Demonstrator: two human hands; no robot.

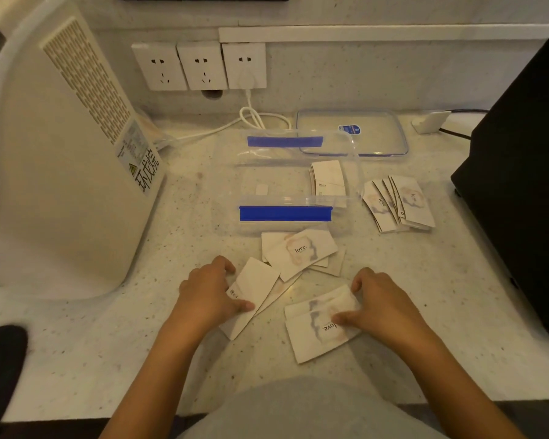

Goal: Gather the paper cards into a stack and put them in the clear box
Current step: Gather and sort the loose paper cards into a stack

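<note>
White paper cards printed "love." lie in loose groups on the speckled counter. My left hand (208, 291) grips a few blank-side cards (257, 280) at their left edge. My right hand (382, 307) pinches a small pile of cards (314, 331) near the front. Another loose pile (300, 250) lies just in front of the clear box (286, 182), which stands open with blue clip flaps; a short stack of cards (328, 179) leans inside its right end. A fanned group of cards (400, 202) rests to the right of the box.
The box's clear lid (351, 133) lies behind it. A large white appliance (67, 160) fills the left side, a black device (520, 172) the right. Wall sockets (200, 66) with a white cable (251, 117) sit at the back. A white adapter (430, 122) lies far right.
</note>
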